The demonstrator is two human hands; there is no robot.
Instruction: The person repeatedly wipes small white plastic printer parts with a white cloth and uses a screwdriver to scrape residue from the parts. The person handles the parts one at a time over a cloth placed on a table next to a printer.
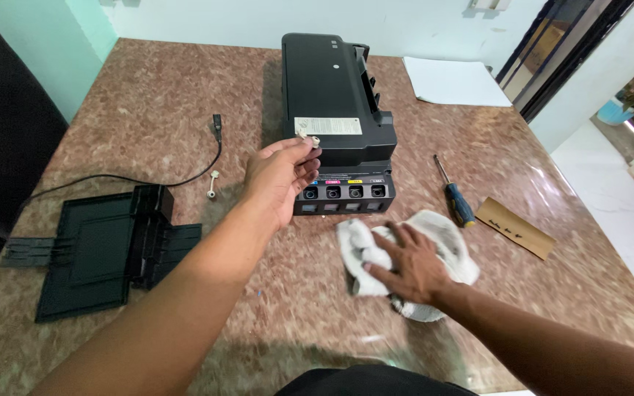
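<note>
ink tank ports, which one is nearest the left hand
The leftmost port of the four; the left hand, pinching a small white cap, hangs right beside it.

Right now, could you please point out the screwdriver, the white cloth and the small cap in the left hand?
screwdriver [461,204]: head view, on its blue and yellow handle.
white cloth [450,248]: head view, on the bunched right part.
small cap [312,139]: head view, on its pale body at the left hand's fingertips.

White rectangular label [327,126] on black printer [332,81]; brown envelope [515,228] right
</note>
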